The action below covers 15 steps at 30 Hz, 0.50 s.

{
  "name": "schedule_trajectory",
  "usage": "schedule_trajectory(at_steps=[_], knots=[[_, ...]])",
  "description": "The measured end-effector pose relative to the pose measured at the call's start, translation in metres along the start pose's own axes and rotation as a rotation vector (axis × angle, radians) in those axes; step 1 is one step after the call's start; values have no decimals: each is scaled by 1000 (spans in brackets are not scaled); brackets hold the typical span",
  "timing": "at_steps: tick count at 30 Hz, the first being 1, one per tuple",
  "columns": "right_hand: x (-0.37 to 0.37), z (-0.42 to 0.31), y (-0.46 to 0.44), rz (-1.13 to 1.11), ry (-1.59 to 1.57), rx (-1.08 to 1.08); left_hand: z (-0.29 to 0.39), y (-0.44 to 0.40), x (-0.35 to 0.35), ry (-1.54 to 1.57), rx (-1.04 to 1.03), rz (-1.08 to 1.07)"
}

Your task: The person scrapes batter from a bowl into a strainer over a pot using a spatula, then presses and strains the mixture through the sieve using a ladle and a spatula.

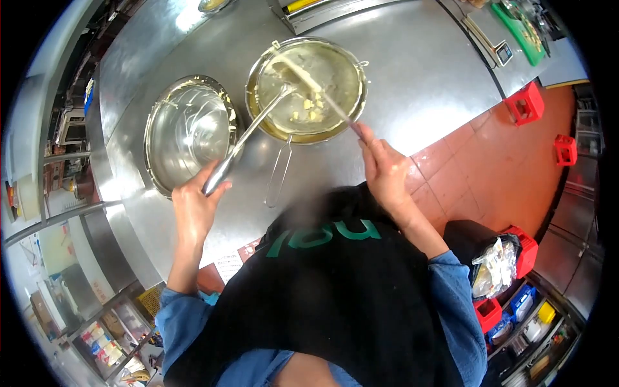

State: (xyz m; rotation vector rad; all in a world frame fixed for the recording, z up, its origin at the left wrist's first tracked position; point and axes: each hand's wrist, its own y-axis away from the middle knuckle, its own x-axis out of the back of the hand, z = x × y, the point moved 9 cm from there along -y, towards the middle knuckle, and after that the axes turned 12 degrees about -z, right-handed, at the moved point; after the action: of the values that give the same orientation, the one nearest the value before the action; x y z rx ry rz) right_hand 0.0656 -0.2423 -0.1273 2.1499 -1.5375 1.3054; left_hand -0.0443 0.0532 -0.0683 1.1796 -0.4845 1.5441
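Observation:
My left hand (196,201) is closed round a long metal utensil (255,122) with a thick, shiny handle; its head, down in the sieve, is hard to make out. Gripped in my right hand (385,166) is a spatula (308,79), its pale blade crossing over the sieve near the utensil's lower end. The round sieve (351,87) sits on a metal bowl (316,138), its wire handle (278,174) pointing towards me. Yellow lumps (309,109) lie inside the sieve. Left of it stands a second metal bowl (190,138) with yellowish smears on its rim.
Everything rests on a steel worktop (412,71). At the far right lie a scale (503,53) and a green cutting board (521,32). Red stools (525,103) and a lined bin (493,264) stand on the tiled floor. Shelves line the left side.

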Motion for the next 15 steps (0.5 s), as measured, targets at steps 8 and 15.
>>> schedule_trajectory(at_steps=[8, 15], knots=[[16, 10, -10, -32, -258, -108, -8, 20, 19, 47, -82, 176], [38, -27, -27, -247, 26, 87, -5, 25, 16, -117, -148, 201]])
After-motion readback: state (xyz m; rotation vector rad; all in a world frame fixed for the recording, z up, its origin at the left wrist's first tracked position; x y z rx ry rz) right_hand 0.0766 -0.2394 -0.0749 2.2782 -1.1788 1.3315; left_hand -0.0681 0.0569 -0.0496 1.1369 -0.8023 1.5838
